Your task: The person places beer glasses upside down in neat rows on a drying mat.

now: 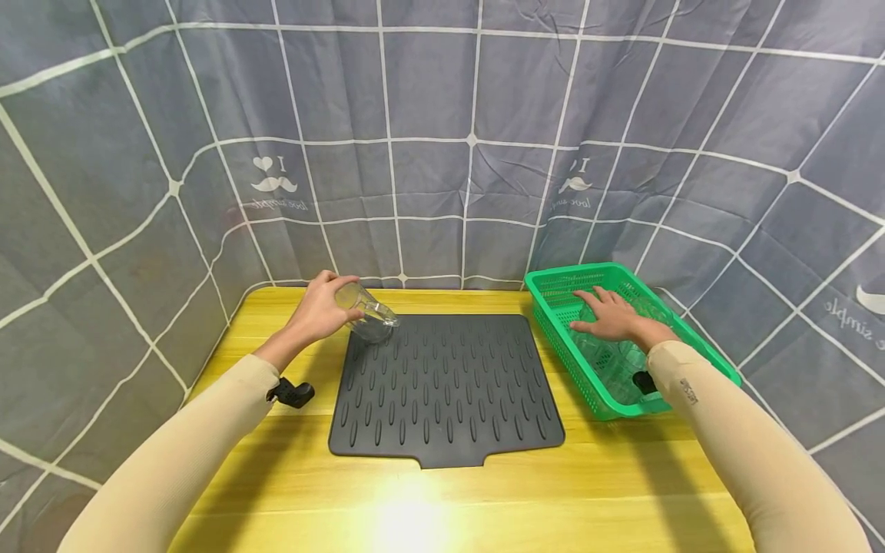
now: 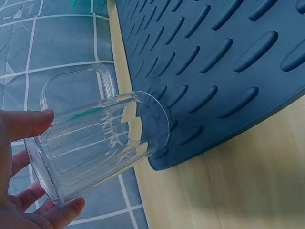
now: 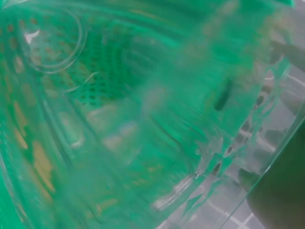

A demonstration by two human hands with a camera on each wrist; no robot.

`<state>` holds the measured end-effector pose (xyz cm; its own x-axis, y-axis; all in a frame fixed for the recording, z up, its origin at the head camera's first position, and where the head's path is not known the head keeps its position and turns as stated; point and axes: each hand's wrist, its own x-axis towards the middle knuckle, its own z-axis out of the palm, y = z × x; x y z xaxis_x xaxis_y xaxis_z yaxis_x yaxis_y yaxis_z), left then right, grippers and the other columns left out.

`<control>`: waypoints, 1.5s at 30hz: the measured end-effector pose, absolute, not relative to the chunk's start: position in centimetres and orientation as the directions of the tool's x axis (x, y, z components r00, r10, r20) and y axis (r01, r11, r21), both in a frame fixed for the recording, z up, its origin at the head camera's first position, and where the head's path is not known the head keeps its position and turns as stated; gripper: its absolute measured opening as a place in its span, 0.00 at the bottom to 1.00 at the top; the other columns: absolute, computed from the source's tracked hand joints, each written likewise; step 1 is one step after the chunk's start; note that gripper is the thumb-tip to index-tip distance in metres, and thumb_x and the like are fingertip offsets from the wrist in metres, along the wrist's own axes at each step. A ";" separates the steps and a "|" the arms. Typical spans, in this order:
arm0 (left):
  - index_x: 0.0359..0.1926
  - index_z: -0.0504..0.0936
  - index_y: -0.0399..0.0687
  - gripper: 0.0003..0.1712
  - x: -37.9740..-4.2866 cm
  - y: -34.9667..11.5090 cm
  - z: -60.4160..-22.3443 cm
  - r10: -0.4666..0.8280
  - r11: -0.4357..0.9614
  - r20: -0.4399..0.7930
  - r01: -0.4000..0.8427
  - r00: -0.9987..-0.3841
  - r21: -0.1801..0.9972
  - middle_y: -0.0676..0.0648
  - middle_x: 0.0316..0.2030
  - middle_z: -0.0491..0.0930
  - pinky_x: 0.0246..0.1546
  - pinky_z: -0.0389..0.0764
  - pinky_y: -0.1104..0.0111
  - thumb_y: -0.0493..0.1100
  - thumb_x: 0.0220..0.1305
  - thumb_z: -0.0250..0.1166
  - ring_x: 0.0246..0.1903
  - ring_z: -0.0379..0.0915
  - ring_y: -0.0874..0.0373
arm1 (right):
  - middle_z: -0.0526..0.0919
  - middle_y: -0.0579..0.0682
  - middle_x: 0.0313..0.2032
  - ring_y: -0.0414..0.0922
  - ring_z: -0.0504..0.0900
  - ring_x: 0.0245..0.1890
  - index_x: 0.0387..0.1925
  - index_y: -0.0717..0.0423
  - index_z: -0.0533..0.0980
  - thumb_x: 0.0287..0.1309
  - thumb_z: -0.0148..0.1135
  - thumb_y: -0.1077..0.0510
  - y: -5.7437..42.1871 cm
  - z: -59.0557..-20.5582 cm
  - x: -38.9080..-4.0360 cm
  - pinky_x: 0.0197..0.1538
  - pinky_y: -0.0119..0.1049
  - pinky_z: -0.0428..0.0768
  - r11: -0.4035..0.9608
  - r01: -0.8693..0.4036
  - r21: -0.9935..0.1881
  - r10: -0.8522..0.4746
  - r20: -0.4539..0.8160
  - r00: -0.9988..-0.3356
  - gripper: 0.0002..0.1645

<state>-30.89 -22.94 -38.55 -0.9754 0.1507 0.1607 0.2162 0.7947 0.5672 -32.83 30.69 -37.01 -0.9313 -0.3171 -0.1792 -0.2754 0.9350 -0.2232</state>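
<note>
My left hand grips a clear glass mug around its base at the mat's back left corner. The mug is tilted with its mouth slanting down toward the black ridged mat; its handle points away from the palm in the left wrist view. Whether its rim touches the mat I cannot tell. Over the green basket, my right hand has its fingers spread and fairly straight. Clear glassware lies in the basket beneath it, blurred and close up in the right wrist view.
A yellowish wooden table bears the mat and, to its right, the basket. Grey curtains with white grid lines hang close behind and at both sides. Black wrist cameras stick out below the sleeves.
</note>
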 end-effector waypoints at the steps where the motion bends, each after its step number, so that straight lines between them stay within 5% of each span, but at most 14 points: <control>1: 0.73 0.69 0.49 0.40 -31.0 -22.9 -38.5 0.155 0.796 0.160 0.219 -0.975 0.564 0.36 0.63 0.64 0.55 0.71 0.42 0.48 0.61 0.71 0.63 0.60 0.35 | 0.40 0.75 0.76 0.78 0.41 0.73 0.78 0.57 0.49 0.71 0.55 0.40 30.7 -37.1 -32.8 0.68 0.77 0.46 0.936 -0.276 -0.220 -0.316 -0.178 -0.932 0.47; 31: 0.71 0.72 0.47 0.38 -33.4 -19.7 -37.7 0.239 0.829 0.116 0.264 -0.964 0.493 0.36 0.62 0.64 0.55 0.71 0.42 0.46 0.61 0.71 0.61 0.59 0.37 | 0.41 0.73 0.75 0.77 0.42 0.73 0.78 0.54 0.49 0.69 0.57 0.38 30.6 -37.4 -33.0 0.68 0.76 0.47 0.944 -0.266 -0.196 -0.301 -0.177 -0.937 0.48; 45: 0.74 0.66 0.44 0.37 -34.5 -18.8 -37.1 0.330 0.826 0.041 0.310 -0.943 0.470 0.34 0.70 0.59 0.64 0.64 0.39 0.41 0.66 0.66 0.68 0.52 0.34 | 0.40 0.71 0.76 0.75 0.42 0.74 0.79 0.51 0.49 0.68 0.59 0.39 31.4 -38.5 -33.6 0.69 0.76 0.45 0.939 -0.255 -0.230 -0.294 -0.159 -0.942 0.49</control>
